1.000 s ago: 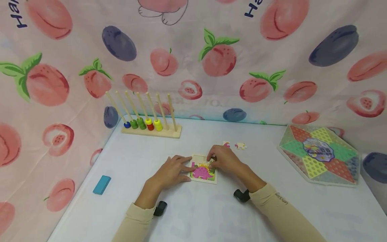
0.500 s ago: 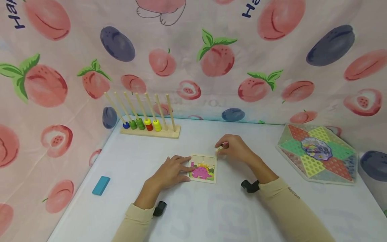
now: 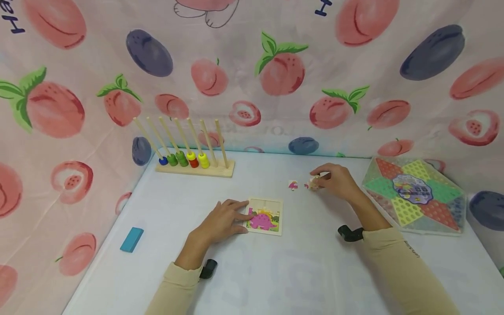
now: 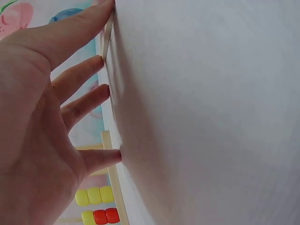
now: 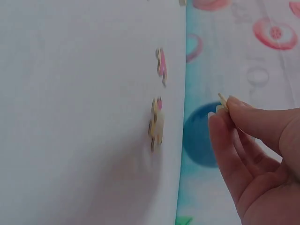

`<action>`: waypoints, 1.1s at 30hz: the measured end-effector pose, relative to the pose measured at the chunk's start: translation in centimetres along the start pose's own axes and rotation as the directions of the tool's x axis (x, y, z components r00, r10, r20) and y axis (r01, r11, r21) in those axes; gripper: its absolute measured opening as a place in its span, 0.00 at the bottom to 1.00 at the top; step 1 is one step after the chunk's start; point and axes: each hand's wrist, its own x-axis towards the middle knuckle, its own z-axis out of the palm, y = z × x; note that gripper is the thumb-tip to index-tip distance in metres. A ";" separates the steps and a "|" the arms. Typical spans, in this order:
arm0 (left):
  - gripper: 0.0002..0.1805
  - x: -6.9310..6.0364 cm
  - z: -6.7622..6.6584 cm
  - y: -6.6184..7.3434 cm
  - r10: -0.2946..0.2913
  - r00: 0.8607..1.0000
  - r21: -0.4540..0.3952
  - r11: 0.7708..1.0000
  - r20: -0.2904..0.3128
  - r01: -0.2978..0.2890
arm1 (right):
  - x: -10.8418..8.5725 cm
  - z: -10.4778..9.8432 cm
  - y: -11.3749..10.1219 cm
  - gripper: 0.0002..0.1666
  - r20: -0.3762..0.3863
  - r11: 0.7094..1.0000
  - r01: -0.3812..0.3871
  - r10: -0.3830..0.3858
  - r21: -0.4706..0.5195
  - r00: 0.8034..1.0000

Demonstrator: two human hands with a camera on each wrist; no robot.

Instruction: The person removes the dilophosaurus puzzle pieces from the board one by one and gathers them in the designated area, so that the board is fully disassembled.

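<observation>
Right hand point(image 3: 334, 180): fingers are pinching a piece point(image 5: 222, 100), near two loose pieces point(image 3: 293, 185). Board point(image 3: 271, 204): is lying leftward, toward the surface's point(image 3: 275, 271) front edge; left hand point(image 3: 221, 222), nearer, is resting spread fingers on its left edge.

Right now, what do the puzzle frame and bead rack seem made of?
Puzzle frame: probably thin matte wood, from its pale tan border. Bead rack: likely matte wood, similarly pale tan. Its beads: smooth, solid bright colours, so painted wood or plastic.
</observation>
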 end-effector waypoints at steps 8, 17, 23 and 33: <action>0.25 0.0 -0.1 0.0 -0.012 1.000 -0.005 1.000 -0.014 0.012 | -0.1 -1.5 2.6 0.17 -0.027 0.990 -0.138 0.138 0.000 0.990; 0.26 0.0 0.0 0.1 -0.011 1.000 -0.006 1.000 0.008 0.011 | -0.4 -1.0 4.7 0.19 -0.002 0.976 -0.207 0.207 -0.073 0.978; 0.25 0.1 -0.3 0.1 -0.030 1.000 -0.009 0.999 0.004 0.030 | -0.3 -0.8 4.8 0.17 -0.025 0.975 -0.212 0.211 -0.072 0.977; 0.25 0.1 0.1 -0.1 -0.007 1.000 -0.009 1.000 -0.002 0.007 | -0.2 -0.8 4.9 0.16 -0.034 0.963 -0.250 0.248 -0.101 0.968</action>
